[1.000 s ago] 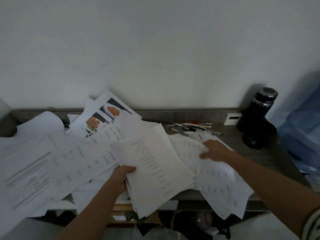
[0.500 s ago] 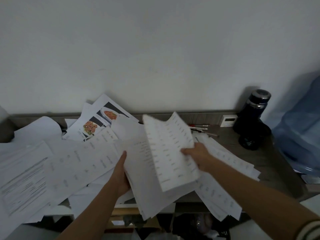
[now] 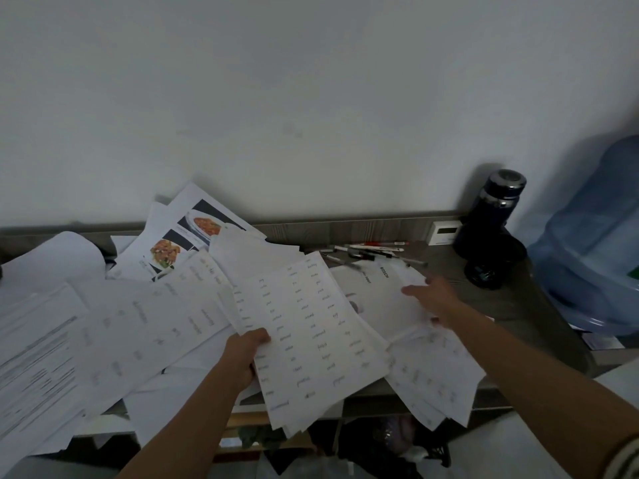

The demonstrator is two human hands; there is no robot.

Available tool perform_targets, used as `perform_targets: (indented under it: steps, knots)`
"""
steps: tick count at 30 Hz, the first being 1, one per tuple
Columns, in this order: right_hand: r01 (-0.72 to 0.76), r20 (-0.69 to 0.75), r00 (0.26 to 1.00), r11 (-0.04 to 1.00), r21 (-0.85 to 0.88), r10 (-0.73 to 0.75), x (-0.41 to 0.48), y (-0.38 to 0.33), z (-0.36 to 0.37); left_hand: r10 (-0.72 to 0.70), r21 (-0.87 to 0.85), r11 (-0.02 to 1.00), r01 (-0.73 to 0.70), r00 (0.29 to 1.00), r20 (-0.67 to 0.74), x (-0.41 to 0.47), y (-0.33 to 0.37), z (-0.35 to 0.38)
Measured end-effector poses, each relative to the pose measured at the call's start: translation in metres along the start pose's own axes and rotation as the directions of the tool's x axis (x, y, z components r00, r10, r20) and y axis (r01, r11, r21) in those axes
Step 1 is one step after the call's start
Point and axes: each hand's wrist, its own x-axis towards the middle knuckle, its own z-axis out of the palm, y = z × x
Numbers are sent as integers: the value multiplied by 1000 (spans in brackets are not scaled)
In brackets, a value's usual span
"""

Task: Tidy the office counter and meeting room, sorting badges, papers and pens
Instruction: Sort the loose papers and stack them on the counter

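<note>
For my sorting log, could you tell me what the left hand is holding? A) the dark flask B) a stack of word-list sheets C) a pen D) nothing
B: the left hand grips the stack of word-list sheets at its left edge, thumb on top.

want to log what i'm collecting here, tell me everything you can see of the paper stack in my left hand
The paper stack is several white sheets. The top one is printed with columns of short words too blurred to read. It lies slanted across the counter, and its near end juts past the front edge, where the sheet edges fan slightly. The left hand grips its left edge, thumb on top. Its far end overlaps other loose papers. The right hand is clear of it.
</note>
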Motion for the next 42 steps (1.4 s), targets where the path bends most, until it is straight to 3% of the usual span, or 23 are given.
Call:
perform_targets:
  steps: [4, 9, 14, 18, 25, 28, 31, 36, 40, 42]
  knots:
    - [-86, 156, 985, 994, 73, 74, -13, 3, 10, -6, 31, 999, 6, 1000, 6, -2, 3, 2]
    - [31, 141, 989, 997, 77, -41, -27, -7, 6, -13, 51, 999, 13, 1000, 9, -6, 6, 2]
    - [199, -41, 980, 978, 64, -196, -40, -40, -33, -12, 61, 998, 11, 1000, 18, -7, 5, 0]
    - [270, -83, 960, 962, 33, -267, -64, -65, -69, -10, 83, 997, 7, 1000, 25, -9, 4, -2]
    - [470, -401, 856, 816, 337, -327, -119, -103, -108, -18, 81, 997, 13, 998, 67, -15, 7, -3]
    - [501, -434, 848, 727, 471, -303, -132, -110, -103, -14, 49, 999, 10, 997, 70, -17, 7, 1]
    - [428, -361, 897, 701, 570, -254, -125, -100, -70, -19, -34, 999, 22, 997, 73, -22, 5, 8]
    - [202, -161, 978, 799, 566, -133, -103, -33, 24, -64, -204, 975, 87, 991, 116, -36, -5, 24]
    - [-109, 106, 992, 885, 453, 68, -99, 17, 76, 7, -412, 911, 25, 997, 77, -29, -14, 26]
    - [-152, 197, 977, 920, 361, 84, -101, 33, 88, 21, -505, 862, 38, 994, 112, -23, -17, 23]
